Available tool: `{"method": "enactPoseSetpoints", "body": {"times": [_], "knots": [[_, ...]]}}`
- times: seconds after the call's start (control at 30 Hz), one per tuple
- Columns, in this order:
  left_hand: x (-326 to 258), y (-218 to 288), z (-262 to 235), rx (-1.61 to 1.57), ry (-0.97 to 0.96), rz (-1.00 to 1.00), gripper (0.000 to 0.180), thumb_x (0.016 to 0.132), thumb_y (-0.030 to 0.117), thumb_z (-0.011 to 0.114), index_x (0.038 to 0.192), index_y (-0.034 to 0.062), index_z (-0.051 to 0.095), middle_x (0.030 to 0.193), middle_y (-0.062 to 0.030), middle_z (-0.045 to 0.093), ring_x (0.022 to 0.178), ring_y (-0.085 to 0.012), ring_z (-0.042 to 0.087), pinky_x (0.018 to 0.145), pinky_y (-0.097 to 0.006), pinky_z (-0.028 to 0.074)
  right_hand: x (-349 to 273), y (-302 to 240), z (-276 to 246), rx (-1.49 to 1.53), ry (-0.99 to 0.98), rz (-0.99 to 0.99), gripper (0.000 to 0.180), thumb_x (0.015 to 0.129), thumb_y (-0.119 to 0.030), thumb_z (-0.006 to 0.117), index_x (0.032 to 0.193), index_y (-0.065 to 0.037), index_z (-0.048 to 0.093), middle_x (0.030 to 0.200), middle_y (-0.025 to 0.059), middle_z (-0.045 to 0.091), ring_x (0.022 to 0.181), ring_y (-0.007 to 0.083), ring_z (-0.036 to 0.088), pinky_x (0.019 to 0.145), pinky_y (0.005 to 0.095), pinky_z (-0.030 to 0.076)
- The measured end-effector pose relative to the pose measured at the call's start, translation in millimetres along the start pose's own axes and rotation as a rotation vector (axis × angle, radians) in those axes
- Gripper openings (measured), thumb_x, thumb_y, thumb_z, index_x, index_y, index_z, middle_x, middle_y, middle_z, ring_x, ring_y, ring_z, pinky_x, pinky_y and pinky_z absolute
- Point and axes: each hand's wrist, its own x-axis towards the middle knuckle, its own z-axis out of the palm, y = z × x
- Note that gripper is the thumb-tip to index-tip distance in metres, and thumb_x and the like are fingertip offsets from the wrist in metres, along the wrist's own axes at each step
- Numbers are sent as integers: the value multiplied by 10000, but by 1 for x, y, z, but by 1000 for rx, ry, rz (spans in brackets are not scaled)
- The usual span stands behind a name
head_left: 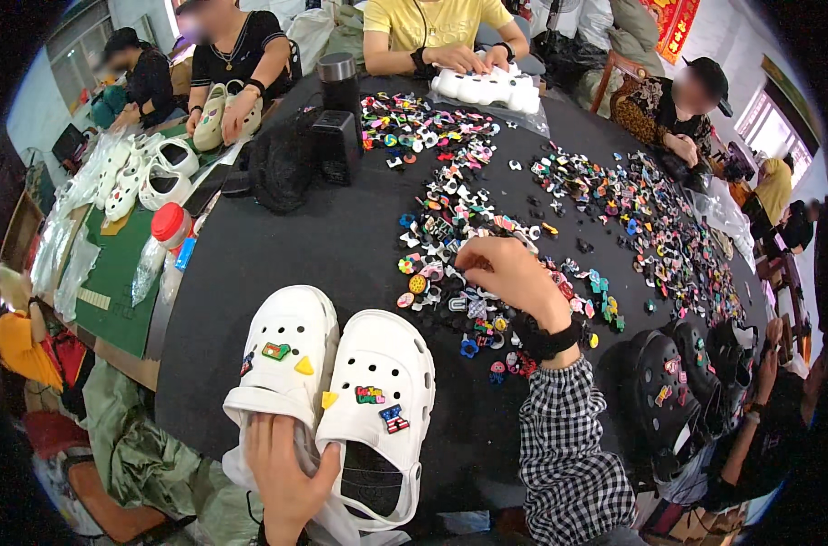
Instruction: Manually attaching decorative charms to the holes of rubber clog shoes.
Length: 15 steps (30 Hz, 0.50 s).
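Two white clogs (377, 364) stand side by side at the near edge of the table, toes pointing away from me. Small coloured shoe charms (370, 395) sit in the holes of both toes. My left hand (291, 473) reaches into the left clog (291, 337) under its strap, the thumb against the right clog's rim. Over the near end of a spread of loose charms (450, 218), my right hand (516, 278) is bent, its fingers drawn together. Whatever lies between those fingertips is hidden.
Black clogs (664, 391) with charms stand at the right edge. More charms (650, 218) cover the right side. Behind are a dark flask (338, 82), a black box (335, 146) and a red-lidded jar (170, 225). Co-workers handle white (491, 88) and beige clogs (223, 118) across the table.
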Motion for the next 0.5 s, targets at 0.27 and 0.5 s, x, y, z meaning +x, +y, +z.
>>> {"method": "enactPoseSetpoints", "body": {"times": [0.27,0.5], "knots": [[0,2,-1,-2,-6,-10,622,701,259,705,1203,-62,525,1130,-253,531,1047,-449,495,906,-517,387,1,2,9,19,-106,-26,246,773,-36,667,1019,-40,670,1003,118,674,868,274,669,790,347,534],[0,0,1,24,17,15,603,705,266,704,1184,-57,530,1127,-248,531,1053,-447,492,920,-520,384,-2,2,-8,545,-98,135,216,928,-3,575,1138,33,610,1002,77,663,890,146,669,758,280,555]]}}
